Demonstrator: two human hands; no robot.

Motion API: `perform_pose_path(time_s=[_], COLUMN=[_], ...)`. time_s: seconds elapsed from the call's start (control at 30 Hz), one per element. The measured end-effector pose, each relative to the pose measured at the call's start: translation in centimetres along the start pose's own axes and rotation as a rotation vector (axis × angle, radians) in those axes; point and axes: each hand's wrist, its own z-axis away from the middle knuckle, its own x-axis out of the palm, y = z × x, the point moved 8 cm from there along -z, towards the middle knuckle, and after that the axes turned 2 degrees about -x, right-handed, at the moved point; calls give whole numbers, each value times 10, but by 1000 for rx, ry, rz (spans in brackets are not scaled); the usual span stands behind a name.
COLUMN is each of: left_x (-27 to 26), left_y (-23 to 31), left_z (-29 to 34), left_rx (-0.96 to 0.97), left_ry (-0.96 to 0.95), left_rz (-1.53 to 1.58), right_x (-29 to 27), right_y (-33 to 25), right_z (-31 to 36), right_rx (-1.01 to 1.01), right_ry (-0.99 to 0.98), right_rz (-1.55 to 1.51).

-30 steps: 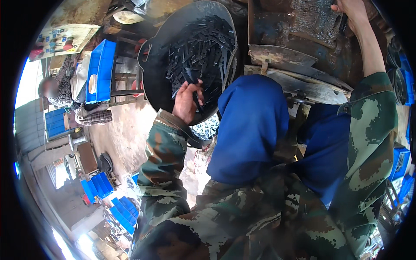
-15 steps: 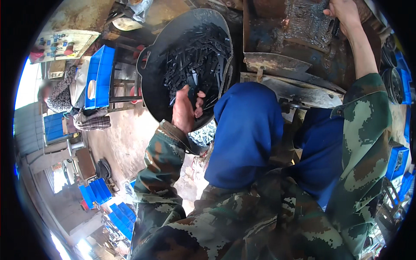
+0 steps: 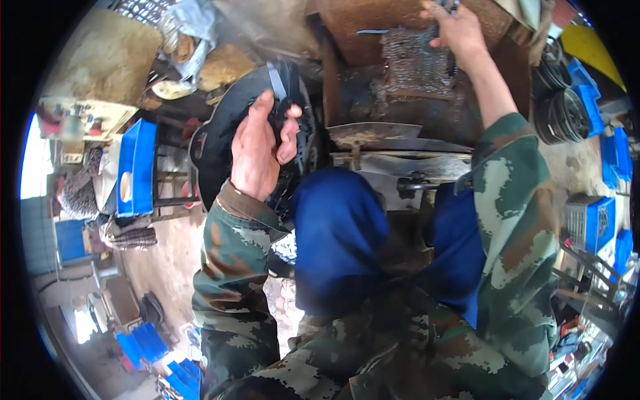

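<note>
My left hand (image 3: 261,145) is raised over a black bucket (image 3: 212,170), thumb and fingers closed on a flat metal strip (image 3: 277,81) that is pale on one face and points away from me. Dark flat metal pieces (image 3: 303,150) lie in the bucket, mostly hidden behind the hand. At the far right, my right hand (image 3: 460,35) is closed round a dark metal object whose kind I cannot make out at the picture's edge. Below that hand is a rusty metal bench (image 3: 357,100) with a rough, lumpy metal plate (image 3: 413,63) on it.
A thin bright strip (image 3: 371,31) lies at the back of the bench. My knees in blue cloth (image 3: 340,233) are close before the bench. Blue crates (image 3: 137,167) stand at left, black round tubs (image 3: 563,113) and more blue crates at right. A person (image 3: 83,187) is at far left.
My left hand has lifted out of the bucket's pieces with the flat metal strip. My right hand appears further back and left over the bench. The whole view has shifted.
</note>
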Motion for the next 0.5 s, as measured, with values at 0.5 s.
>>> perform_pose_path(time_s=[0.5], left_x=[192], left_y=[47], left_z=[-99], left_rx=[123], left_ry=[-355], left_rz=[361], right_x=[-2], right_y=[0], right_z=[0], right_rx=[-66], right_ry=[-12], right_rz=[71])
